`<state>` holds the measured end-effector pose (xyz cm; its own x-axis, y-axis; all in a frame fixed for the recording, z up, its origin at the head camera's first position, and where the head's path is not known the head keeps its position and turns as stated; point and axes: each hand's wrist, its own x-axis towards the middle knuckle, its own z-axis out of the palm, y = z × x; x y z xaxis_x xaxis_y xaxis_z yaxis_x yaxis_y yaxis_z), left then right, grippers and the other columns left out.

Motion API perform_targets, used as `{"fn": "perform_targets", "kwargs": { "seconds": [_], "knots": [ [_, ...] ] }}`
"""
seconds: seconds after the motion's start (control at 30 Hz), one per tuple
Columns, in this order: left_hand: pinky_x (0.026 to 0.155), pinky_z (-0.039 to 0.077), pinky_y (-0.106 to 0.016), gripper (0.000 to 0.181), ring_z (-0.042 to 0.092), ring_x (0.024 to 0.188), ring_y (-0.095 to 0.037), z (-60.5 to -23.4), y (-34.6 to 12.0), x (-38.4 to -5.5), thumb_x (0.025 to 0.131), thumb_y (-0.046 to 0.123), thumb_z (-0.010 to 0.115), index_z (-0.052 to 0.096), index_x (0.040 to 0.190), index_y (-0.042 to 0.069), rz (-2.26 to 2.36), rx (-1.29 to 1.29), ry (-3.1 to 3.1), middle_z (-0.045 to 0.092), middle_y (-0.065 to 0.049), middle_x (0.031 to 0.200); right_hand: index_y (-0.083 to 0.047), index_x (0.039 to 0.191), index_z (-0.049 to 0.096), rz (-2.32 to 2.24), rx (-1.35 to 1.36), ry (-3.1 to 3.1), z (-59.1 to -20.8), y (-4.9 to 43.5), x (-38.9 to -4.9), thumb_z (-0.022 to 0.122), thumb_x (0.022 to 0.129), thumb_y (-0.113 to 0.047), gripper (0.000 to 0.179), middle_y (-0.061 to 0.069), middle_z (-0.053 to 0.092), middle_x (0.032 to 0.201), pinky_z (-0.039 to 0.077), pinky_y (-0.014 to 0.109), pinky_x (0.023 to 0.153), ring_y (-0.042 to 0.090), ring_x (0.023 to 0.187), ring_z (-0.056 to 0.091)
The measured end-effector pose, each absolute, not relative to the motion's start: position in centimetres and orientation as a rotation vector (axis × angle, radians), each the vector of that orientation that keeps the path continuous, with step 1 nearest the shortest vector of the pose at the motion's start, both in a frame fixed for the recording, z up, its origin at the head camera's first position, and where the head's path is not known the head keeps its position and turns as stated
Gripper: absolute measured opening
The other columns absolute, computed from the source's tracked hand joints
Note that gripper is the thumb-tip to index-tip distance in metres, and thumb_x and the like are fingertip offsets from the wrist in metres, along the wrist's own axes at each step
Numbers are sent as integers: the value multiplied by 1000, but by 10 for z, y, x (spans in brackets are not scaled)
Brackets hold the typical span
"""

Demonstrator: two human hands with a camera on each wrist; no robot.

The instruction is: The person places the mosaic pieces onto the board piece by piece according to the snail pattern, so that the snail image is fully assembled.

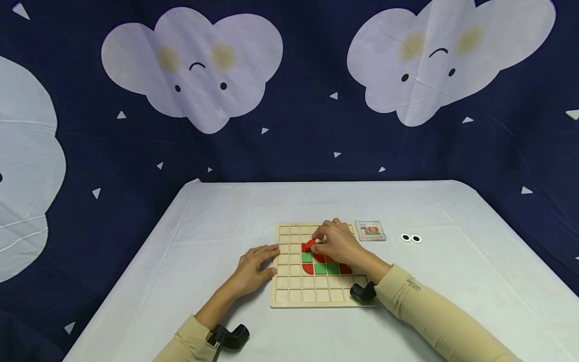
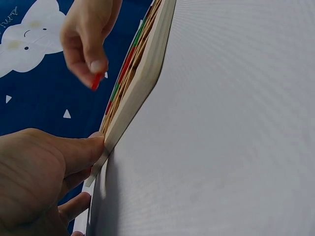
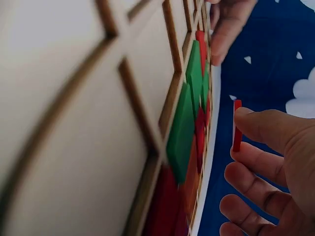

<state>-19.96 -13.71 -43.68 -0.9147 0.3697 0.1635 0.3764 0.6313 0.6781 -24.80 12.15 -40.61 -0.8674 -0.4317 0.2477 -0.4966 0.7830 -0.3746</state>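
Observation:
A wooden grid board (image 1: 289, 297) lies on the table. My right hand (image 1: 339, 242) pinches a thin red tile (image 3: 237, 125) between thumb and fingertip, seen edge-on above the board in the right wrist view. Set in the grid are green tiles (image 1: 319, 268), red tiles (image 1: 308, 269) with rounded sides, and an orange tile (image 3: 189, 189) partly hidden by its neighbours. At the board's left edge, my left hand (image 1: 253, 269) touches the rim with extended fingertips, its thumb (image 2: 91, 150) against the side. My right hand covers part of the upper right grid.
A small card (image 1: 371, 231) with a printed coloured grid pattern lies by the board's upper right corner. Two white discs with black centres, like eyes (image 1: 410, 238), sit farther right on the white tabletop (image 1: 226, 216). A dark cloud-patterned cloth (image 1: 307, 151) hangs behind.

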Motion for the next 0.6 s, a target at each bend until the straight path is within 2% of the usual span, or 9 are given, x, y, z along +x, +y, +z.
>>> {"fn": "perform_targets", "kwargs": {
  "seconds": [0.27, 0.6],
  "knots": [
    [109, 20, -59, 45, 38, 134, -33, -437, -137, -200, 86, 12, 66, 56, 131, 6, -1171, -648, -2828, 49, -6, 143, -18, 94, 72, 630, 729, -2885, -404, 94, -256, 75, 79, -32, 21, -4, 64, 89, 39, 37, 78, 17, 85, 49],
    [109, 20, -60, 45, 38, 134, -34, -437, -137, -200, 87, 12, 65, 56, 131, 5, -1158, -665, -2833, 49, -7, 143, -19, 93, 73, 567, 769, -2941, -405, 81, -259, 76, 78, -34, 22, -3, 64, 89, 39, 38, 77, 17, 85, 48]
  ]
}}
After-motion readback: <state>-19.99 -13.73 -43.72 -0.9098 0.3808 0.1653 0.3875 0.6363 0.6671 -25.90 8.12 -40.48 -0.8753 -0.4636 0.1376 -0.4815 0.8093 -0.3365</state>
